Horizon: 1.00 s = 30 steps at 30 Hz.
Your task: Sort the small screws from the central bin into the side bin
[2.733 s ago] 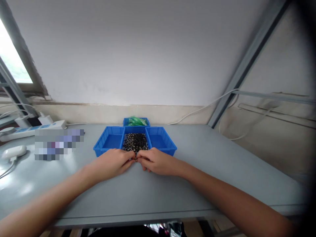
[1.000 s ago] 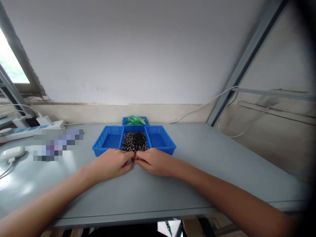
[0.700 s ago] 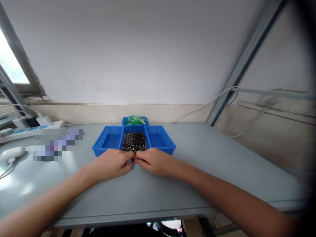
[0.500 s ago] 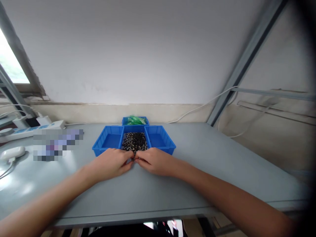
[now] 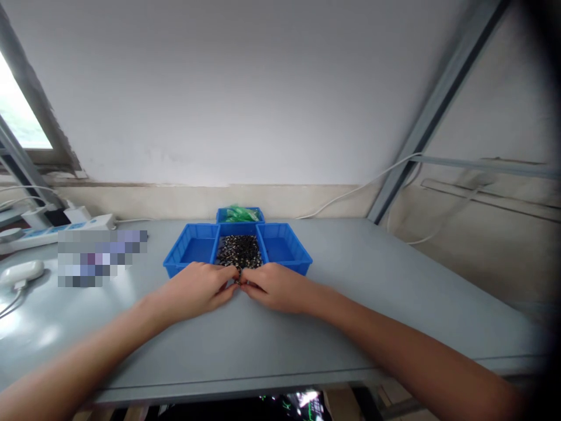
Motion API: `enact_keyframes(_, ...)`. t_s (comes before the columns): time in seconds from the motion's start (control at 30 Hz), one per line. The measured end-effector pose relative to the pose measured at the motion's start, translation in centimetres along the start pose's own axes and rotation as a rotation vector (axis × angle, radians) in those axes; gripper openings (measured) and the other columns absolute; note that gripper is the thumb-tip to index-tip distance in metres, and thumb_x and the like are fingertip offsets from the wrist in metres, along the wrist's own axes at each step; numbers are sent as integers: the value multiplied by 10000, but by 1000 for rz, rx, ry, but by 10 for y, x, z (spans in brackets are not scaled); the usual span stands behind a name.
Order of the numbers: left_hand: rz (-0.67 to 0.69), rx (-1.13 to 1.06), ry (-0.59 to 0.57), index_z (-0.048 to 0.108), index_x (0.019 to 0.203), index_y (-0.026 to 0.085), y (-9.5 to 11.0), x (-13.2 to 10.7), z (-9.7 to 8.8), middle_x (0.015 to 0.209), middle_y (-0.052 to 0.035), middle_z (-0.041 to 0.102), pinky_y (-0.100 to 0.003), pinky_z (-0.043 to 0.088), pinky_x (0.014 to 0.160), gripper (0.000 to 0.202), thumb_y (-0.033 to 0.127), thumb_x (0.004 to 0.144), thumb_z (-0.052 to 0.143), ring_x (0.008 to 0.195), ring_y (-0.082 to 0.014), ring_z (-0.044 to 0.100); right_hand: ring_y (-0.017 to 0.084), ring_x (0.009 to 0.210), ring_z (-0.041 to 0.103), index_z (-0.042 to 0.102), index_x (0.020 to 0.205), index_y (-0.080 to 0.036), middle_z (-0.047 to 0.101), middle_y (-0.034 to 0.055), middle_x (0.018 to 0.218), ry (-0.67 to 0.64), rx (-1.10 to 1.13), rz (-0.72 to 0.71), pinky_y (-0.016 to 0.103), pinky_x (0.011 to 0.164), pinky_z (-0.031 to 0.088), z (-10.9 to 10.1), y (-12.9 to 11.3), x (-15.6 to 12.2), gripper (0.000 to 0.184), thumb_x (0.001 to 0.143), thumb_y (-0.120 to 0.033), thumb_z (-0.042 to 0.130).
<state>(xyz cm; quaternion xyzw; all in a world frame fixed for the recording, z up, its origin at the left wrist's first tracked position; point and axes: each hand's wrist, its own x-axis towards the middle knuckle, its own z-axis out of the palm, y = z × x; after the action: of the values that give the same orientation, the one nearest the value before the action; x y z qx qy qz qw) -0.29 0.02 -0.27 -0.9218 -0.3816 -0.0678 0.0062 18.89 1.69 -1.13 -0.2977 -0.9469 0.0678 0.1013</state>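
Observation:
My left hand and my right hand meet at the front of the middle blue bin. Thumb and fingers of each are pinched together, almost tip to tip. Between the fingertips shows a small dark metallic piece, too small to name. Many small black and shiny metal parts fill the middle bin. The left blue bin and the right blue bin flank it, and their blue floors show.
Behind stands another blue bin with green plastic bags. A power strip with plugs, a white case on a cable and a blurred purple item lie left on the grey table. A metal post rises at the right.
Both hands stay almost in place. The fingertips have shifted slightly, and more of the small dark piece shows between them.

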Motion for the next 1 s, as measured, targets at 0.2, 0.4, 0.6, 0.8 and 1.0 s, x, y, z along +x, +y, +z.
enact_keyframes(0.2,0,-45,8,527,877,192,2,-1,-4,685,10,600,-238,354,513,196,302,871,365,598,-137,568,137,644,555,560,840,-152,623,37,742,-5,7,0,231,555,348,0,-1,0,198,866,-241,385)
enact_keyframes(0.4,-27,-3,-42,511,850,187,1,-1,-2,629,0,584,-243,326,481,205,323,869,358,556,-153,556,129,595,527,530,766,-164,599,22,680,7,-43,13,229,526,324,-1,-1,-1,171,851,-245,406)
enact_keyframes(0.6,-20,38,-48,495,831,192,1,-1,1,602,9,573,-243,311,478,184,302,872,353,563,-160,563,119,585,511,511,742,-159,591,20,671,19,-59,-4,221,518,305,-1,-1,0,160,845,-235,414)
enact_keyframes(0.8,4,44,-47,478,813,185,1,0,0,653,4,594,-245,299,475,171,287,872,355,564,-149,560,112,576,494,514,735,-161,581,12,661,14,-65,-10,219,513,295,-2,-2,-1,169,847,-250,425)
enact_keyframes(1.0,14,50,-45,477,812,183,1,0,2,650,4,593,-253,306,478,188,298,879,345,571,-155,567,117,603,507,516,753,-161,587,17,685,4,-45,-27,218,527,310,0,1,-1,164,849,-262,429)
